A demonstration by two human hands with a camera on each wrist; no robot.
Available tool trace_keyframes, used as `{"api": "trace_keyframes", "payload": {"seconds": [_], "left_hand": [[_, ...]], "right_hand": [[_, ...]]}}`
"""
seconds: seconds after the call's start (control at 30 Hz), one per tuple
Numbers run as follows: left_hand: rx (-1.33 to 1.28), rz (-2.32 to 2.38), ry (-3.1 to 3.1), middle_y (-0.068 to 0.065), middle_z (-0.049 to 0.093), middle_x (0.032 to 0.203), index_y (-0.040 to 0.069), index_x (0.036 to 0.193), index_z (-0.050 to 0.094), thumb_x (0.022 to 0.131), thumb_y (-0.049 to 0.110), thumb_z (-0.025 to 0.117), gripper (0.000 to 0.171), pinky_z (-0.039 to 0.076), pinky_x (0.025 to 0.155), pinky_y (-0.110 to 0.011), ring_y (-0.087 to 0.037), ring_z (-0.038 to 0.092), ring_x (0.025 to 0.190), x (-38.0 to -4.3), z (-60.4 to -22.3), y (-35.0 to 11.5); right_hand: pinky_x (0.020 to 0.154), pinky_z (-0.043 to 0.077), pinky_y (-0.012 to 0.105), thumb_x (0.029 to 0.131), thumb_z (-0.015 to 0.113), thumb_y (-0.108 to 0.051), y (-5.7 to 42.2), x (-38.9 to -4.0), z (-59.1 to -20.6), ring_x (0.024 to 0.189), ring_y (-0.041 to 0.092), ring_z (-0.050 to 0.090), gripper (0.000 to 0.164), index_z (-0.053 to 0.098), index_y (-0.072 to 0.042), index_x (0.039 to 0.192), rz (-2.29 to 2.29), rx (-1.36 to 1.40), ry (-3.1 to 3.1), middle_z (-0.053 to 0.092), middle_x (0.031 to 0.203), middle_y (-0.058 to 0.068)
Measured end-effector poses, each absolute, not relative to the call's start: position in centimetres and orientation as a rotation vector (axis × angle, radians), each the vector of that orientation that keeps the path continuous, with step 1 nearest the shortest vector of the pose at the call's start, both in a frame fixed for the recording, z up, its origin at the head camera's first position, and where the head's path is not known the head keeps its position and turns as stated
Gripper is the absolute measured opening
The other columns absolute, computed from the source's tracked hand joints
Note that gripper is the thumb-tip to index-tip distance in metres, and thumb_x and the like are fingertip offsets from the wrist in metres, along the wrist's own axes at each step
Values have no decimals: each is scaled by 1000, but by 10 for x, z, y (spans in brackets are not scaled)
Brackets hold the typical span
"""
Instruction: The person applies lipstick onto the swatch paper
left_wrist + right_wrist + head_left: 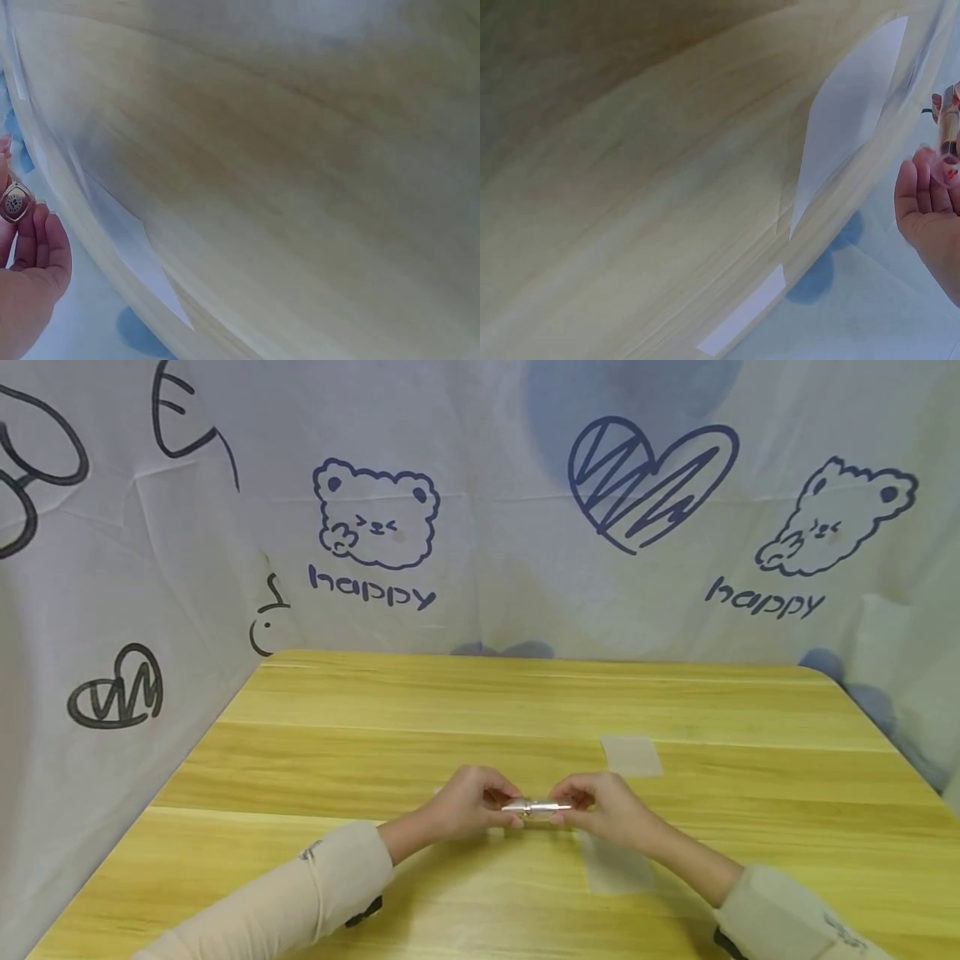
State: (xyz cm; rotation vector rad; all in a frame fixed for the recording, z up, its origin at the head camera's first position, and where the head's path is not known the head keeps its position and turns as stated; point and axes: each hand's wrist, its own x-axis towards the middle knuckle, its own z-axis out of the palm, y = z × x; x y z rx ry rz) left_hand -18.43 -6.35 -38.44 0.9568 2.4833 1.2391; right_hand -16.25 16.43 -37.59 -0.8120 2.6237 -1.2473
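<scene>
In the head view a small shiny tube [534, 808], shaped like a lipstick, lies level between two hands over the table. The left hand [459, 803] pinches its left end between thumb and fingers. At the other end, the right hand [611, 810] grips it the same way. The left wrist view catches the tube's rose-gold, diamond-shaped end [15, 202] with a pale round pattern, beside the curled fingers [54, 241]. In the right wrist view the tube [949, 124] shows a see-through part and a pinkish end with a red spot; fingertips partly cover it.
A pale square sheet [632, 755] lies beyond the right hand on the wood-grain table [375, 693]. Another pale sheet [618, 864] is partly under the right hand. Bits of white show behind the left hand. A printed cloth [502, 568] hangs behind the table.
</scene>
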Motion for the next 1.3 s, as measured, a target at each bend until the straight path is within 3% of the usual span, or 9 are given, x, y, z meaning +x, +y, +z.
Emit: {"api": "trace_keyframes", "payload": {"seconds": [0.57,1.3], "left_hand": [[956,1242,2487,-12,70,84,-2,87,71,74,9,78,19,52,62,-13,-6,61,69,-182,-381,-68],[866,1261,2558,-9,70,83,0,87,69,75,12,77,19,50,62,-13,-6,58,69,-187,-386,-80]], "right_hand": [[63,53,18,79,71,-11,159,-157,-373,70,2,56,18,66,1,91,-1236,-801,2668,67,81,7],[63,52,18,80,71,-10,168,-160,-370,74,6,55,19,65,2,93,-1271,-644,2727,65,84,8]]}}
